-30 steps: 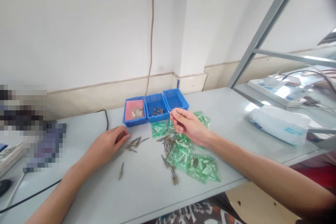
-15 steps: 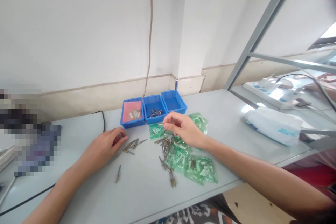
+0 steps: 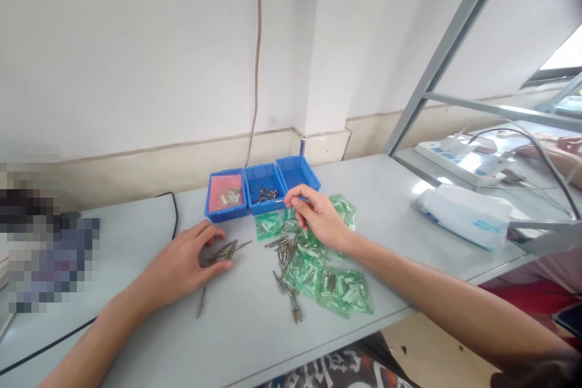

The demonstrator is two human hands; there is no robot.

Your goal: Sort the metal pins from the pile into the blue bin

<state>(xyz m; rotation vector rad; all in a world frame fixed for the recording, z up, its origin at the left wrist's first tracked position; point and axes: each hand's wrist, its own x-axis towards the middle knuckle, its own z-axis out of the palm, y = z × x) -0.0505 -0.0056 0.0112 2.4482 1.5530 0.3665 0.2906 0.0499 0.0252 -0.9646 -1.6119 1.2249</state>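
My left hand (image 3: pixel 188 257) rests low at the table with thumb and fingers apart, curved around a small pile of slim metal bits (image 3: pixel 226 249). One single bit (image 3: pixel 201 302) lies below that hand. Between thumb and forefinger, my right hand (image 3: pixel 316 212) pinches a slim metal bit (image 3: pixel 277 200) that points left, over the front edge of the middle blue bin (image 3: pixel 264 208). More metal bits lie inside that bin. Beneath and beside my right hand are green plastic packets (image 3: pixel 345 291) holding metal pieces, partly hidden by it, and a loose heap of bits (image 3: pixel 284 251).
The left blue bin (image 3: pixel 226 214) holds a pink sheet and a clear bag of pieces. The right blue bin (image 3: pixel 297 173) stands against the middle one. A white soft pack (image 3: pixel 466 215) lies at the right, near a grey metal frame (image 3: pixel 443 60). Another person's arm shows far right.
My left hand has spread its fingers around the small pile of bits. My right hand has lifted slightly toward the middle bin, and the bit it pinches now shows clearly.
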